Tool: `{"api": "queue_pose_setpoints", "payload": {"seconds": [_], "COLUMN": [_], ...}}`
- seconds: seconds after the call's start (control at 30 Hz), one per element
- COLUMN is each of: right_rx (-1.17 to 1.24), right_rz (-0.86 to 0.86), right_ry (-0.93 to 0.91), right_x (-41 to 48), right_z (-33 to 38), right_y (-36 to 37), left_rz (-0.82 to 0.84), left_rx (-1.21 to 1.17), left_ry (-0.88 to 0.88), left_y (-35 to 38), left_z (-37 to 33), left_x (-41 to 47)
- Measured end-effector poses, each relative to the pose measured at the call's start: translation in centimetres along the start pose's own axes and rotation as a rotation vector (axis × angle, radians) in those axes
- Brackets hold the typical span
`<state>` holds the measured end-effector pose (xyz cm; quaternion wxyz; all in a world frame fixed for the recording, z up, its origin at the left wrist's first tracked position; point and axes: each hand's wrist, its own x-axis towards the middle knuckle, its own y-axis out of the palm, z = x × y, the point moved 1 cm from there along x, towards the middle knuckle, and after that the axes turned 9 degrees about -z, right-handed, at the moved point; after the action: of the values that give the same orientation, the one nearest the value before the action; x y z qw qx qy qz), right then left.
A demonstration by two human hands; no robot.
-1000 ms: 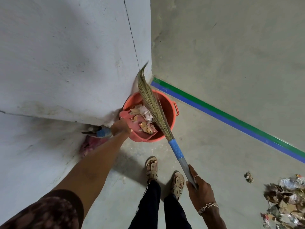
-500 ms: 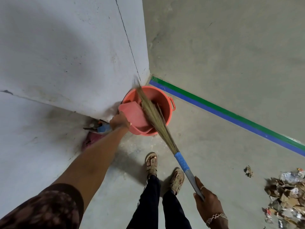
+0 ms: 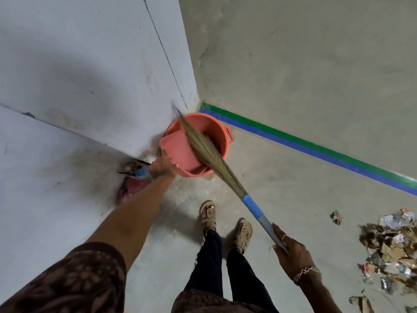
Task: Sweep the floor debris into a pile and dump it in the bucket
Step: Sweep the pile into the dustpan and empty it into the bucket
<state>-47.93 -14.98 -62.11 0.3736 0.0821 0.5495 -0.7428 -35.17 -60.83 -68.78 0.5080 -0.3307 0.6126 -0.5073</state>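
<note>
An orange bucket [image 3: 220, 128] stands on the floor against the wall corner. My left hand [image 3: 163, 167] grips a salmon-pink dustpan [image 3: 178, 147] tilted into the bucket's mouth, and the pan's surface shows bare. My right hand [image 3: 291, 249] holds the grey and blue handle of a grass broom [image 3: 209, 152], whose bristles lie across the dustpan and reach into the bucket. Dark debris shows inside the bucket behind the bristles. A pile of paper and cardboard debris [image 3: 392, 247] lies on the floor at the far right.
A grey wall [image 3: 94, 71] fills the left, with tools and a pink cloth [image 3: 132, 188] at its base. Green and blue tape [image 3: 316, 150] runs across the concrete floor. My sandalled feet [image 3: 225, 222] stand below the bucket. A stray scrap [image 3: 336, 216] lies left of the pile.
The debris that lay on the dustpan has gone into the bucket. The broom has swept down across the pan, its tip dropping from above the rim into the bucket.
</note>
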Motion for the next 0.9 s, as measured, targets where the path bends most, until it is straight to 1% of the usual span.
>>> {"api": "queue_pose_setpoints", "payload": {"seconds": [0.2,0.33,0.47,0.53,0.57,0.63,0.73,0.9], "right_rx": [0.260,0.326,0.382,0.415,0.451,0.515,0.612,0.673], "right_rz": [-0.089,-0.144,-0.169,-0.195,-0.227,-0.254,-0.313,-0.384], "right_ry": [0.113,0.203,0.269,0.304,0.330,0.374,0.476,0.596], "right_x": [-2.8,-4.3,-5.4,-6.4,-7.1,-7.9,-9.3,-11.3], "right_z": [-1.2,-0.2,-1.1,-1.6,-1.7,-1.9,-2.9,-4.6], "right_y": [-0.1,-1.4,-2.9,-3.5,-3.9,-4.1,-4.1,-4.0], "left_rz": [-0.039,-0.074,-0.051,-0.021,-0.010,0.028,0.041,0.125], "left_rx": [-0.023,-0.102,-0.173,-0.193,-0.191,-0.206,-0.191,-0.197], "left_ry": [0.071,0.157,0.252,0.327,0.393,0.443,0.560,0.722], "left_y": [-1.8,-3.4,-4.5,-4.7,-5.2,-5.8,-7.3,-8.4], "left_z": [1.4,1.4,-0.1,-1.2,-2.2,-3.9,-7.4,-14.5], "left_x": [-2.9,-5.1,-7.0,-7.4,-7.9,-8.5,-10.4,-13.8]}}
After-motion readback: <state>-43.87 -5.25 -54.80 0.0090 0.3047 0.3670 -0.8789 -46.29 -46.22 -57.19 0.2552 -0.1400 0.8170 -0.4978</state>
